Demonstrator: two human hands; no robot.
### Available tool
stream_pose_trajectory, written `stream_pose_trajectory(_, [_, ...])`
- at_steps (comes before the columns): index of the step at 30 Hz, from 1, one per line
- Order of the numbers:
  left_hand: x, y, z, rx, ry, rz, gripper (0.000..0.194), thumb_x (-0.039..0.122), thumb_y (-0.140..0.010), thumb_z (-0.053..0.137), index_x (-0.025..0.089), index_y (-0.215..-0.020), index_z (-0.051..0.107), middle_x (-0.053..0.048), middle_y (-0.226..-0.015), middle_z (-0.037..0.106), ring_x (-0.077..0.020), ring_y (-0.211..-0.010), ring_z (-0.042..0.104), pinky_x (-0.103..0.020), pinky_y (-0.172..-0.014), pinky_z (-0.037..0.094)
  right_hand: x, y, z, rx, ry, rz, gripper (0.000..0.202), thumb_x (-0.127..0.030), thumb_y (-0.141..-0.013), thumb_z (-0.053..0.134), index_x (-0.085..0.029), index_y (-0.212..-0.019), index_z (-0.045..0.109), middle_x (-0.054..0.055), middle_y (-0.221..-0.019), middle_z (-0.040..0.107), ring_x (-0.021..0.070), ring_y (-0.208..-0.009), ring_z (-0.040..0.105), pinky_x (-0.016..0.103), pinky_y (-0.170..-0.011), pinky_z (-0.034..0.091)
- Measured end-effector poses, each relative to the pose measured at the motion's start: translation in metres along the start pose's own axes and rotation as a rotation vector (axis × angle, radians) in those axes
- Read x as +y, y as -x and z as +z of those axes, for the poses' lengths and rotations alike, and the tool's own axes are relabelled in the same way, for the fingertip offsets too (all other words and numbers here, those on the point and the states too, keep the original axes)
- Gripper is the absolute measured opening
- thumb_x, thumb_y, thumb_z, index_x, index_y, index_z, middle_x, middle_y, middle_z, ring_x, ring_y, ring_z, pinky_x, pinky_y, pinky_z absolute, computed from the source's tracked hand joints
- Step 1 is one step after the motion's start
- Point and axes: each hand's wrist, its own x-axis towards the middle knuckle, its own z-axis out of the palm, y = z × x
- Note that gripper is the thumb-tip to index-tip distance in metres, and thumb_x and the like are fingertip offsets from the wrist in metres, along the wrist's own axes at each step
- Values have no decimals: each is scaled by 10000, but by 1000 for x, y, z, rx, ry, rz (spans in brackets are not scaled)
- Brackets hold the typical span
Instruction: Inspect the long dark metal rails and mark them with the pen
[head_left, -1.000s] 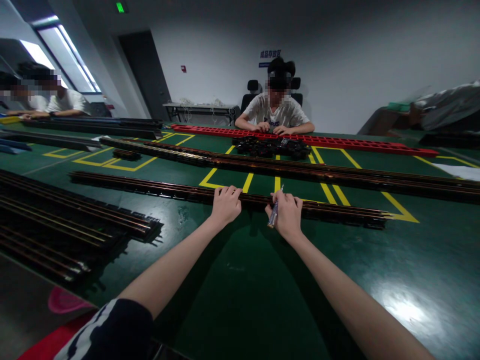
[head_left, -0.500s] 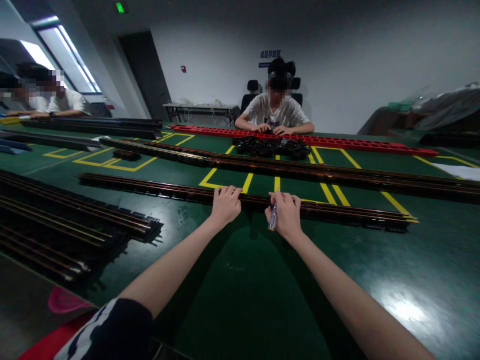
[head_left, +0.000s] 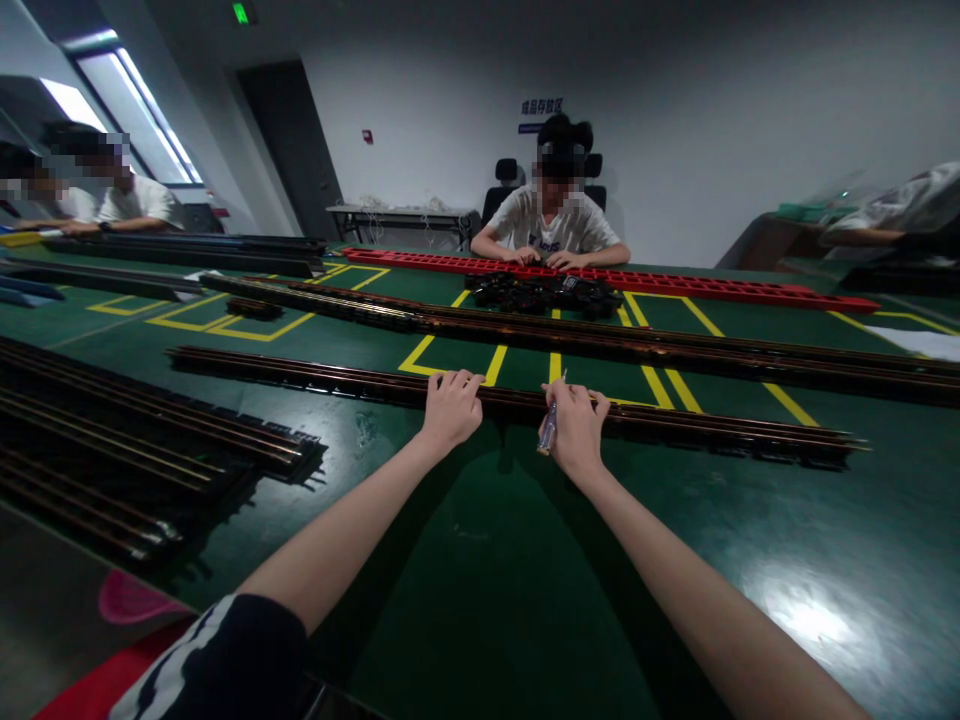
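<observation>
A long dark rail strip (head_left: 720, 425) with copper-coloured lines lies across the green table, slightly slanted. My left hand (head_left: 451, 410) is on the strip left of centre, its fingers curled over and closed on it. To its right, my right hand (head_left: 576, 425) holds a slim screwdriver-like tool (head_left: 548, 430) with a clear purplish handle, and its fingers rest against the same strip. The undersides of both hands' grips are hidden.
Beyond lies another long rail strip (head_left: 675, 350), then black parts (head_left: 544, 293) and a red lattice bar (head_left: 765, 292). A person (head_left: 551, 225) sits opposite. More rail strips (head_left: 150, 430) lie at left. Two people sit far left; a person's arm shows far right.
The rail strip under my hands has shifted to the right. My right hand has moved slightly, and its tool has tilted. At the far right a person has come into view.
</observation>
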Motion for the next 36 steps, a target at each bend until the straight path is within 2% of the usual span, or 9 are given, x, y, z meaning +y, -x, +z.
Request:
stream_pose_trajectory(5, [1, 0, -1, -4, 4, 3, 401, 166, -877, 383, 176, -1202, 620, -107, -1188, 661, -273, -1117, 559, -456, -1000, 350, -4, 1, -3, 34, 6, 32, 208, -59, -731, 482, -229, -848, 463, 82, -1014, 705, 265, -1031, 575, 419, -915, 302])
stream_pose_trajectory(9, [1, 0, -1, 1, 0, 3, 394, 172, -883, 378, 180, -1194, 620, -102, -1184, 662, -272, -1112, 559, -454, -997, 354, -9, 0, -5, 4, -9, -30, 135, -152, -753, 529, -232, -841, 466, 82, -985, 701, 274, -995, 581, 432, -931, 305])
stream_pose_trajectory(13, [1, 1, -1, 6, -5, 6, 397, 168, -878, 384, 175, -1198, 619, -100, -1182, 663, -274, -1118, 556, -456, -999, 349, -9, -1, -5, -15, -12, 5, 91, -220, -796, 540, -237, -825, 455, 91, -961, 697, 289, -983, 584, 448, -915, 327])
stream_pose_trajectory(18, [1, 1, -1, -4, -2, -1, 408, 154, -865, 390, 178, -1202, 618, -105, -1195, 658, -277, -1128, 552, -461, -999, 347, -14, -1, -4, -22, -24, 31, 132, -145, -767, 527, -238, -823, 453, 88, -978, 704, 280, -981, 587, 445, -926, 328])
stream_pose_trajectory(22, [1, 1, -2, -4, 8, -6, 419, 154, -868, 380, 179, -1220, 606, -103, -1201, 657, -273, -1133, 550, -457, -1003, 345, -12, -1, -3, 26, -37, 43, 196, -49, -779, 441, -242, -812, 450, 85, -1003, 711, 266, -1007, 581, 437, -929, 314])
stream_pose_trajectory(27, [1, 1, -3, -17, 18, -8, 419, 160, -876, 372, 173, -1226, 602, -106, -1212, 652, -269, -1139, 551, -454, -1015, 344, -3, -1, -1, 54, -76, 118, 199, -38, -796, 398, -233, -798, 439, 77, -1019, 715, 258, -1009, 586, 415, -889, 316])
stream_pose_trajectory(32, [1, 1, -2, -4, 4, -5, 413, 155, -866, 386, 184, -1211, 612, -109, -1194, 658, -277, -1131, 552, -460, -1007, 347, -4, 0, -2, 58, -51, 34, 205, -70, -708, 493, -229, -833, 461, 72, -1046, 699, 263, -1038, 576, 409, -905, 303])
stream_pose_trajectory(36, [1, 1, -1, 1, -2, -4, 409, 155, -868, 386, 194, -1207, 612, -101, -1196, 660, -275, -1128, 553, -457, -1004, 346, -8, 0, -3, 27, -33, -20, 145, -165, -737, 541, -232, -839, 462, 76, -1010, 693, 276, -1028, 573, 429, -923, 301])
